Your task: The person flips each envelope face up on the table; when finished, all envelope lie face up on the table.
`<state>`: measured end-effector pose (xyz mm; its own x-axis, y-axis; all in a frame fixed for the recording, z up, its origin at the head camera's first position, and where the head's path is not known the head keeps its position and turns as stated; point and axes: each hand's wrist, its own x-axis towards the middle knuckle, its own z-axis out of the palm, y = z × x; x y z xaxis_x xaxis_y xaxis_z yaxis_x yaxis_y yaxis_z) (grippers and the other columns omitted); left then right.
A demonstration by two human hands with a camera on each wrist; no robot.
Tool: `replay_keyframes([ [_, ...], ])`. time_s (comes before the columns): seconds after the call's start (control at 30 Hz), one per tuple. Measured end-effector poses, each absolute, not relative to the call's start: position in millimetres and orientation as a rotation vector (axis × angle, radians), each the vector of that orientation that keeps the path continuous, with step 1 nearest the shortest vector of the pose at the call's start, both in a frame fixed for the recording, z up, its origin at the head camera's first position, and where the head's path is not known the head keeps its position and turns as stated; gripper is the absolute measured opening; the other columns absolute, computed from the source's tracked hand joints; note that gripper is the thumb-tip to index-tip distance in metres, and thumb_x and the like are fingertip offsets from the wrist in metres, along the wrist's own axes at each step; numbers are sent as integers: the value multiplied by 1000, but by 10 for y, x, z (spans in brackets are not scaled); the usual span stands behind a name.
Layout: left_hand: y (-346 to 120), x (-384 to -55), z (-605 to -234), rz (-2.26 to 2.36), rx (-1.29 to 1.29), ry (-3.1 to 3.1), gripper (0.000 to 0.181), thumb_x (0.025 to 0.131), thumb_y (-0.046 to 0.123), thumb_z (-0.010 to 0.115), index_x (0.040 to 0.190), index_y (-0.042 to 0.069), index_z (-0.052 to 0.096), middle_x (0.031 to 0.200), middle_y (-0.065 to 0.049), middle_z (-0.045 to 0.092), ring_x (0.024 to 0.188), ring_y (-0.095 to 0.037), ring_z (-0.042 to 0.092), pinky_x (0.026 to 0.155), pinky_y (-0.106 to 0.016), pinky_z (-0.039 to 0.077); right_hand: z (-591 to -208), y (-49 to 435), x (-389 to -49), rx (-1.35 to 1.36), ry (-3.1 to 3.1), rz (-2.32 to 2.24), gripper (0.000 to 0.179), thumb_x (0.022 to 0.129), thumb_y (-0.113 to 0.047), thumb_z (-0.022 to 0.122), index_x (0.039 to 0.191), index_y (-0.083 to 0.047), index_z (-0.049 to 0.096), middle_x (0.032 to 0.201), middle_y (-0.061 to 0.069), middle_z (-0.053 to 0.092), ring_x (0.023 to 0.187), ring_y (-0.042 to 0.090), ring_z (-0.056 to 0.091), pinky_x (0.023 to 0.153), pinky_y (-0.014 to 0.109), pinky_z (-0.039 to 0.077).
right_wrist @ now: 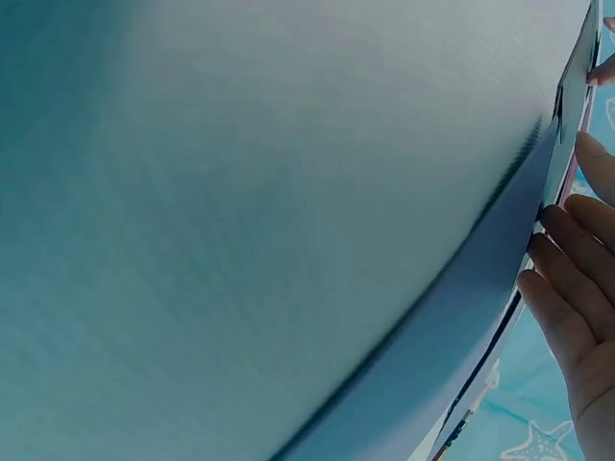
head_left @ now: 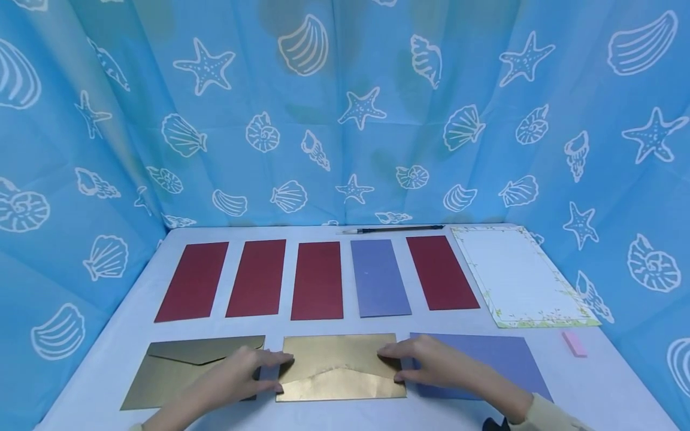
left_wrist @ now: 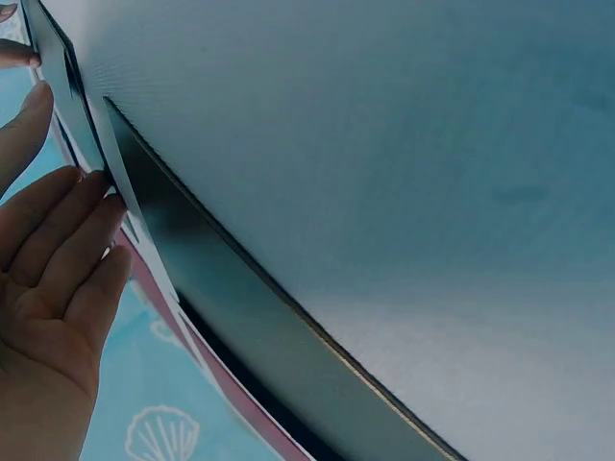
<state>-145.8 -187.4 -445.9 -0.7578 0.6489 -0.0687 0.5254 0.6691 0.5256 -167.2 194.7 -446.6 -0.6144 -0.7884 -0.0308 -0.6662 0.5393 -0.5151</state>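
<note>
A gold envelope (head_left: 339,353) lies flat at the near middle of the white table, its pointed flap line toward the near edge. My left hand (head_left: 242,371) touches its left end, fingers extended and thumb by the near corner. At the right end, my right hand (head_left: 431,362) rests its fingertips on the envelope, thumb lower on the same side. The left wrist view shows the left hand (left_wrist: 58,279) with fingers nearly straight; the right hand (right_wrist: 577,279) looks similar in its own wrist view. A second gold envelope (head_left: 178,368) lies partly under my left forearm.
A purple envelope (head_left: 485,359) is under my right forearm. Behind stand a row of several red envelopes (head_left: 317,281) and one purple envelope (head_left: 380,278), all flat. A brush (head_left: 399,228), bordered paper (head_left: 512,272) and a pink eraser (head_left: 574,344) lie farther out. Blue curtains (head_left: 345,149) surround the table.
</note>
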Motion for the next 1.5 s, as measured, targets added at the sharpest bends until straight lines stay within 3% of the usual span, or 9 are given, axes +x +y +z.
replay_keyframes([
  [0.3, -1871, -1458, -4395, 680, 995, 2641, 54, 82, 32, 76, 128, 7, 63, 126, -4, 64, 116, -28, 59, 90, -38, 51, -4426, 2001, -1632, -1250, 2539, -702, 49, 85, -25, 75, 128, -5, 63, 126, 1, 63, 117, 16, 58, 92, 30, 50],
  [0.67, -1691, -1515, -4359, 651, 1049, 2651, 59, 81, 34, 77, 132, 10, 60, 129, 1, 61, 121, -21, 55, 95, -41, 47, -4348, 2224, -1594, -1258, 2569, -670, 52, 83, -21, 76, 131, -6, 61, 129, 2, 61, 120, 21, 56, 92, 37, 50],
  [0.97, -1324, -1584, -4365, 631, 1231, 2638, 59, 83, 33, 75, 134, 8, 59, 133, 0, 59, 124, -17, 53, 100, -34, 45, -4359, 2470, -1512, -1346, 2642, -726, 56, 84, -32, 75, 128, -1, 61, 126, 10, 63, 116, 22, 59, 88, 37, 53],
  [1.5, -593, -1721, -4416, 636, 1654, 2498, 59, 88, 36, 71, 136, 6, 55, 134, -2, 57, 127, -15, 50, 103, -26, 39, -4371, 2961, -1300, -1153, 2729, -799, 58, 84, -34, 74, 132, -6, 59, 126, 12, 63, 117, 17, 59, 84, 27, 53],
])
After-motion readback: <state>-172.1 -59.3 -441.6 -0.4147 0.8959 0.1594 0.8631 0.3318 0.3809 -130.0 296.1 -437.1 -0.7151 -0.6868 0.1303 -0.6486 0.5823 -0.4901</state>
